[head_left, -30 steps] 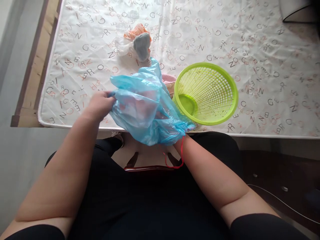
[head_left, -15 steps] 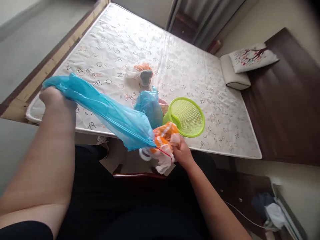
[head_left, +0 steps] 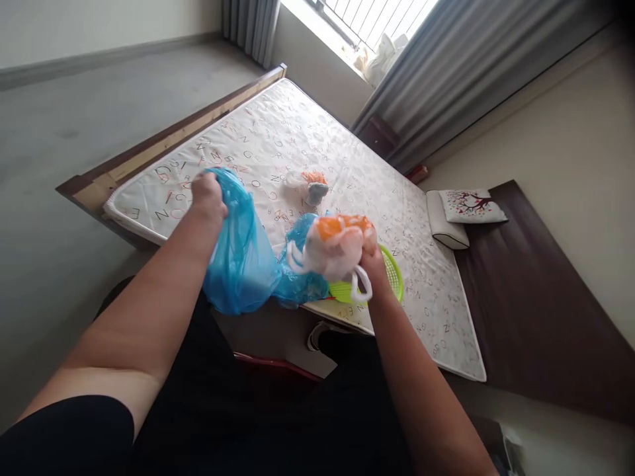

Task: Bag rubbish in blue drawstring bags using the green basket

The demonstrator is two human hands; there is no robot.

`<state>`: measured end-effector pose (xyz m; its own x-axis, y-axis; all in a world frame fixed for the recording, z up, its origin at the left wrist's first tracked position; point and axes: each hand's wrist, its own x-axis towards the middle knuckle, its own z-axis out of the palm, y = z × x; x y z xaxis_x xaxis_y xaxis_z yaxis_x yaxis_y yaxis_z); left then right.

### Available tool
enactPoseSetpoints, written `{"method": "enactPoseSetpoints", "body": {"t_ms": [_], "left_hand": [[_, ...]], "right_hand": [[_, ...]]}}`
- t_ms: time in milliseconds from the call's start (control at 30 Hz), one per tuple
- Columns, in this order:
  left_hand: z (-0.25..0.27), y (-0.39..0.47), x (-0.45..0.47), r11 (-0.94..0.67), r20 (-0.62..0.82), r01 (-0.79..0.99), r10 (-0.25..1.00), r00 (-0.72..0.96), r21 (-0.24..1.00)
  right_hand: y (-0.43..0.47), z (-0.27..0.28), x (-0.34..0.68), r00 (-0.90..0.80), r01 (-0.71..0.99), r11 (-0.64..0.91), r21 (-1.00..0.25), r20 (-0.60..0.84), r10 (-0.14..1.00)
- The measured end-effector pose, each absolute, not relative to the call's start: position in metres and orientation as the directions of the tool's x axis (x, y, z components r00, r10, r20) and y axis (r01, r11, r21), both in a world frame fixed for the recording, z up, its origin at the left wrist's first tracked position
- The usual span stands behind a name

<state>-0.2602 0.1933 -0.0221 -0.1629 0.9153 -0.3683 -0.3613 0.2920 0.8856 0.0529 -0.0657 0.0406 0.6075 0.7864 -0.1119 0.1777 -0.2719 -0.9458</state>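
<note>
My left hand point(head_left: 207, 193) is closed on the gathered top of a blue plastic bag point(head_left: 243, 264), which hangs full and rounded below it. In my right hand point(head_left: 373, 258) is a crumpled orange and white plastic bag point(head_left: 340, 244), slightly blurred, with white loop handles dangling. Both hands are held above the near edge of the mattress. Behind the held bags lies another blue plastic bundle point(head_left: 300, 228), partly hidden. A lime-green mesh basket point(head_left: 393, 274) shows beside my right wrist, mostly covered by the orange and white bag and my arm.
The lettered white mattress point(head_left: 426, 311) lies on a wooden bed frame point(head_left: 99, 188). Farther back on it is a small orange and grey bundle point(head_left: 316, 188). A tree-print cushion point(head_left: 473, 206) leans by the dark headboard point(head_left: 536, 284). A red-edged stool point(head_left: 278, 362) is below me.
My left hand has moved right and inward, and the blue bag, stretched sideways before, now hangs down. My right hand has risen with the orange and white bag. The view has tilted up.
</note>
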Motion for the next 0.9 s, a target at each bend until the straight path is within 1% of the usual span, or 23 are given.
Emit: {"method": "enactPoseSetpoints", "body": {"t_ms": [33, 67, 100, 167, 233, 267, 300, 333, 400, 433, 467, 500, 567, 600, 633, 700, 733, 767, 800, 867, 900], "left_hand": [[-0.022, 0.187, -0.251, 0.287, -0.401, -0.408, 0.887, -0.23, 0.867], [-0.022, 0.18, -0.242, 0.294, -0.421, -0.429, 0.874, -0.241, 0.854], [-0.022, 0.174, -0.233, 0.301, -0.426, -0.438, 0.877, -0.221, 0.847], [-0.022, 0.161, -0.216, 0.333, -0.425, -0.457, 0.898, -0.112, 0.824], [-0.022, 0.15, -0.204, 0.358, -0.411, -0.478, 0.912, -0.007, 0.802], [-0.022, 0.145, -0.199, 0.371, -0.4, -0.483, 0.915, 0.046, 0.793], [-0.021, 0.141, -0.195, 0.383, -0.383, -0.482, 0.918, 0.103, 0.788], [-0.021, 0.139, -0.192, 0.393, -0.358, -0.477, 0.919, 0.167, 0.786], [-0.017, 0.135, -0.19, 0.388, -0.293, -0.455, 0.918, 0.267, 0.802], [-0.015, 0.135, -0.19, 0.354, -0.252, -0.437, 0.928, 0.275, 0.827], [-0.013, 0.135, -0.191, 0.288, -0.203, -0.41, 0.949, 0.24, 0.865], [-0.01, 0.135, -0.193, 0.194, -0.143, -0.362, 0.976, 0.165, 0.912], [-0.007, 0.137, -0.198, -0.018, 0.015, -0.183, 1.0, -0.017, 0.983], [-0.006, 0.137, -0.2, -0.109, 0.103, -0.074, 0.992, -0.077, 0.991], [-0.007, 0.138, -0.202, -0.179, 0.18, 0.028, 0.979, -0.1, 0.984], [-0.012, 0.139, -0.205, -0.259, 0.271, 0.182, 0.962, -0.043, 0.949], [-0.016, 0.139, -0.205, -0.273, 0.275, 0.241, 0.961, 0.024, 0.931], [-0.021, 0.139, -0.205, -0.266, 0.246, 0.303, 0.964, 0.104, 0.915], [-0.026, 0.139, -0.204, -0.24, 0.181, 0.374, 0.966, 0.186, 0.896], [-0.037, 0.138, -0.202, -0.162, -0.023, 0.533, 0.946, 0.325, 0.83], [-0.042, 0.137, -0.201, -0.132, -0.136, 0.604, 0.916, 0.377, 0.786]], "right_hand": [[-0.037, 0.04, 0.053, 0.561, 0.078, -0.233, -0.969, -0.151, 0.814], [-0.011, 0.037, 0.051, 0.512, -0.01, -0.164, -0.986, -0.146, 0.846], [0.01, 0.032, 0.047, 0.474, -0.101, -0.135, -0.986, -0.167, 0.864], [0.035, 0.015, 0.031, 0.462, -0.157, -0.165, -0.974, -0.22, 0.859], [0.039, -0.009, 0.002, 0.421, -0.152, -0.257, -0.954, -0.298, 0.857], [0.037, -0.021, -0.014, 0.356, -0.115, -0.302, -0.946, -0.323, 0.877], [0.033, -0.032, -0.031, 0.286, -0.051, -0.321, -0.946, -0.322, 0.903], [0.029, -0.042, -0.047, 0.261, 0.001, -0.329, -0.944, -0.317, 0.912], [0.031, -0.053, -0.069, 0.252, 0.024, -0.324, -0.946, -0.308, 0.917], [0.038, -0.053, -0.075, 0.262, 0.004, -0.323, -0.946, -0.311, 0.914], [0.049, -0.051, -0.076, 0.273, -0.025, -0.323, -0.946, -0.317, 0.908], [0.063, -0.045, -0.073, 0.283, -0.062, -0.314, -0.947, -0.319, 0.905], [0.1, -0.029, -0.058, 0.34, -0.121, -0.26, -0.958, -0.286, 0.896], [0.119, -0.019, -0.047, 0.383, -0.205, -0.172, -0.964, -0.241, 0.892], [0.137, -0.011, -0.036, 0.399, -0.261, -0.092, -0.961, -0.194, 0.896], [0.164, 0.003, -0.012, 0.368, -0.284, -0.056, -0.957, -0.162, 0.915], [0.171, 0.006, -0.001, 0.361, -0.268, -0.069, -0.961, -0.167, 0.917], [0.174, 0.007, 0.009, 0.38, -0.236, -0.091, -0.967, -0.179, 0.908], [0.172, 0.004, 0.018, 0.435, -0.177, -0.125, -0.976, -0.192, 0.88], [0.157, -0.008, 0.032, 0.599, -0.023, -0.223, -0.975, -0.192, 0.778], [0.144, -0.018, 0.037, 0.679, 0.069, -0.295, -0.953, -0.171, 0.714]]}}
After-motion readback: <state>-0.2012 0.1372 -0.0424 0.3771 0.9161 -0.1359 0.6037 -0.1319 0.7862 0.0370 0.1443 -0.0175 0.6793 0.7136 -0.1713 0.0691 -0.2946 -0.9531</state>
